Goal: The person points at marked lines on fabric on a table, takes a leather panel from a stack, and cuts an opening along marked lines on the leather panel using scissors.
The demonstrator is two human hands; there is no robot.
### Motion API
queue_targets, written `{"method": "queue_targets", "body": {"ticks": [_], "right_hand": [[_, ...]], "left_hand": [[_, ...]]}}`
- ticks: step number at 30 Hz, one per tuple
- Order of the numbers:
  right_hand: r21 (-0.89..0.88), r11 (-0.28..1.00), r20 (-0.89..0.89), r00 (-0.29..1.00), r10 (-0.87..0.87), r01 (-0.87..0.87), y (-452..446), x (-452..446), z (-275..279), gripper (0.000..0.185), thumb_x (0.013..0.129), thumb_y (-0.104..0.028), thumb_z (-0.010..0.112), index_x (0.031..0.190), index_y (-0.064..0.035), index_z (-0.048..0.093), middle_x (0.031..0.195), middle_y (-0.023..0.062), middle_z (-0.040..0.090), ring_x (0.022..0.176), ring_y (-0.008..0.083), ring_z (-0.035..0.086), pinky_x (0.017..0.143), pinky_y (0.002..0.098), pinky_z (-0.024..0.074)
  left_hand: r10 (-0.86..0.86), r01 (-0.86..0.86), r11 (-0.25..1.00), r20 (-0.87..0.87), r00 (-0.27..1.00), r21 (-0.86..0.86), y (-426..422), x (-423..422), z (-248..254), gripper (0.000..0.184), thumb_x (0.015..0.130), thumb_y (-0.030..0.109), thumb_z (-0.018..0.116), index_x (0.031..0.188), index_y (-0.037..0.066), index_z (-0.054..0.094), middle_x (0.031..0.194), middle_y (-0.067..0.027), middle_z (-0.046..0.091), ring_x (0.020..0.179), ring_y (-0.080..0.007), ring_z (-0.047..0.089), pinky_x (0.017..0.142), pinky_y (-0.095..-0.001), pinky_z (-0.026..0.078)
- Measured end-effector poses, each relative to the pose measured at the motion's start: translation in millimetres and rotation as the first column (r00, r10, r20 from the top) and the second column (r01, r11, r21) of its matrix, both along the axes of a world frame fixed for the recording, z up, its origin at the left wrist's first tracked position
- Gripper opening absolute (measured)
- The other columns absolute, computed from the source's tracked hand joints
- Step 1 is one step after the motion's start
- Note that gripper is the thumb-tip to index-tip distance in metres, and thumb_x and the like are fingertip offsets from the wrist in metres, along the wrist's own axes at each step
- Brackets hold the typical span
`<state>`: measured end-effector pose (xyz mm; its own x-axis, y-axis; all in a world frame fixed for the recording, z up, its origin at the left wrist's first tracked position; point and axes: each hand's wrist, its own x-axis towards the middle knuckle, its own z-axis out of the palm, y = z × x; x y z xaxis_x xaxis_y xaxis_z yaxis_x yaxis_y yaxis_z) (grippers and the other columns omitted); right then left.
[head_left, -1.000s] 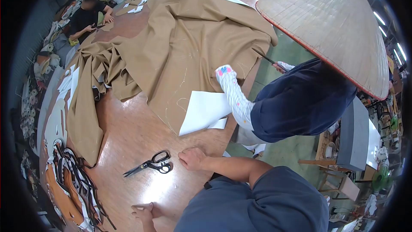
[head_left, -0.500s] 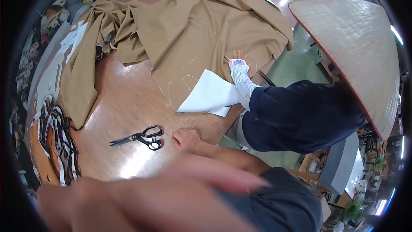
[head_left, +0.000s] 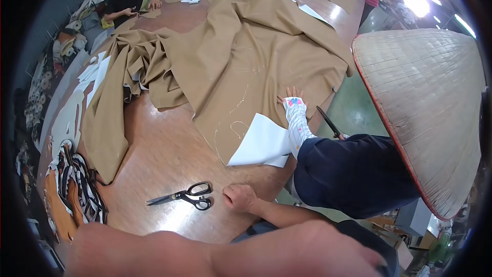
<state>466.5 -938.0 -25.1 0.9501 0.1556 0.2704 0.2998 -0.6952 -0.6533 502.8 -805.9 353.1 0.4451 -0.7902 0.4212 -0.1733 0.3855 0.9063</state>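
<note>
My right hand [head_left: 239, 197] rests on the wooden table [head_left: 169, 138] as a closed fist, with nothing showing in it. Just left of it lies a pair of black-handled scissors [head_left: 180, 195], blades pointing left, not touched. Very close to the camera, my left hand [head_left: 312, 251] stretches across the bottom of the view; its fingers are blurred and partly cut off. Beyond the fist spreads a large brown sheet of material [head_left: 215, 72] with chalk-like lines and a white underside, its near corner [head_left: 259, 141] folded over.
At right a co-worker in a conical hat [head_left: 420, 107] presses one hand [head_left: 293, 94] on the sheet and holds dark scissors [head_left: 328, 120]. Another person [head_left: 128, 0] works at the far left. Scrap strips [head_left: 74, 190] hang at the left edge.
My left hand has moved right across the bottom of the view. The camera has tilted up, so everything sits lower. The co-worker's scissors now show more fully. My right fist stays beside the scissors.
</note>
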Motion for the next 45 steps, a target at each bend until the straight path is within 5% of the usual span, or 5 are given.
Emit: {"method": "queue_targets", "body": {"ticks": [25,45], "right_hand": [[-0.033,0.999,-0.028,0.999,0.030,-0.030,-2,3,-2,0.012,0.088,-0.021,0.069,0.086,-0.0108,0.064,0.080,0.0096,0.068,0.072,0.0311,0.069,0.064,0.0436,0.0566],[0.047,0.998,-0.085,0.995,0.055,-0.051,0,4,-1,0.011,0.091,-0.019,0.066,0.088,-0.0091,0.061,0.081,0.0120,0.066,0.077,0.0342,0.068,0.068,0.0488,0.0560]], "left_hand": [[0.189,-0.117,0.872,-0.106,0.976,0.475,60,-6,-84,0.009,0.104,0.015,0.063,0.099,0.009,0.058,0.090,-0.0078,0.056,0.077,-0.0213,0.061,0.099,-0.0564,0.052],[0.302,-0.134,0.721,-0.135,0.944,0.680,94,-13,-126,0.008,0.103,0.014,0.064,0.101,0.009,0.059,0.092,-0.0080,0.056,0.079,-0.0222,0.062,0.097,-0.0559,0.052]]}}
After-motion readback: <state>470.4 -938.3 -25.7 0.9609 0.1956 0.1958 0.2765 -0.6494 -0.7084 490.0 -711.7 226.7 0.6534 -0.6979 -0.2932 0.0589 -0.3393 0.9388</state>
